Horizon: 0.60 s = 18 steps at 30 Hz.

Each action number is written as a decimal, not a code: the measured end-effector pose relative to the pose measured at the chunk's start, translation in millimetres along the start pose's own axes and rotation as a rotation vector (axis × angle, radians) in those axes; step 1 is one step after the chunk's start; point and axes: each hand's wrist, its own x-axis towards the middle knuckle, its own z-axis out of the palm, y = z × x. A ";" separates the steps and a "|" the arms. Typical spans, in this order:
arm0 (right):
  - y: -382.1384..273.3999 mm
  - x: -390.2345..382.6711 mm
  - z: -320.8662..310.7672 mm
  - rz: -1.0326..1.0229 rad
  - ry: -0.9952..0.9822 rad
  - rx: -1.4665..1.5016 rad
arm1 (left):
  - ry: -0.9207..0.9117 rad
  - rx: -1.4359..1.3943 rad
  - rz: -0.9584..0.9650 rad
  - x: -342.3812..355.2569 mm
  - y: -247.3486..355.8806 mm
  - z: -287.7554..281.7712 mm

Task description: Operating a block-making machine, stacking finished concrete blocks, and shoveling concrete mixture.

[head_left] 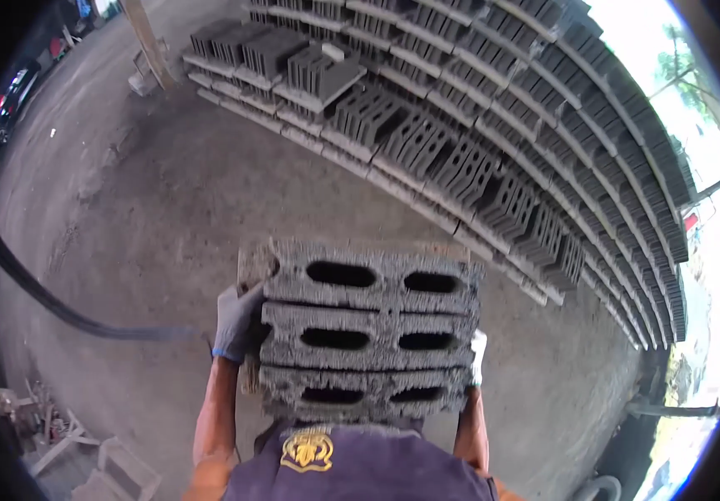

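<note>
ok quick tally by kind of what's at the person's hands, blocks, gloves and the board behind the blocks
grey blocks with two holes each: 3
gloves: 2
board, partly hidden: 1
total: 6

Pale gloves (232, 322) accompany a purple shirt (377, 468) with gold crest (306, 451).
</note>
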 end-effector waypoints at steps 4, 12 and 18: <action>-10.3 70.5 4.2 0.121 -0.014 0.061 | 0.022 0.117 0.090 56.5 15.2 25.3; -56.0 276.2 45.3 0.347 -0.004 0.168 | 0.079 0.021 0.094 220.7 78.3 94.4; -93.2 489.8 102.6 0.238 -0.063 -0.169 | 0.350 -0.034 -0.111 321.8 74.3 160.6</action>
